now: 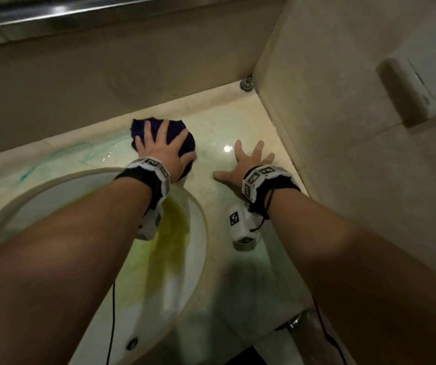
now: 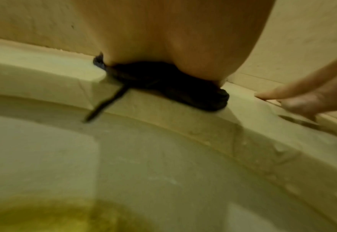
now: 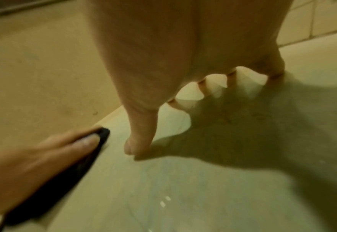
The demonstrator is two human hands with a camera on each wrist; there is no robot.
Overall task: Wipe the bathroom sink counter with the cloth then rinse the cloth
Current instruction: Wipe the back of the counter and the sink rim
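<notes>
A dark purple cloth [image 1: 178, 139] lies bunched on the pale counter [image 1: 219, 133] behind the sink [image 1: 182, 262], close to the back wall. My left hand [image 1: 163, 147] presses flat on the cloth with its fingers spread. The left wrist view shows the cloth [image 2: 183, 92] squashed under the palm, with a loose strand hanging over the sink rim. My right hand [image 1: 248, 162] rests flat on the bare counter to the right of the cloth, fingers spread, holding nothing. In the right wrist view the left hand [image 3: 50, 155] and the cloth [image 3: 68, 169] appear at the lower left.
The white basin has a yellow-green stain [image 1: 169, 243] down its inside and a drain hole [image 1: 132, 343] near the bottom. Green streaks [image 1: 53, 159] mark the counter at the left. A side wall [image 1: 343, 127] with a socket plate [image 1: 422, 83] bounds the counter on the right.
</notes>
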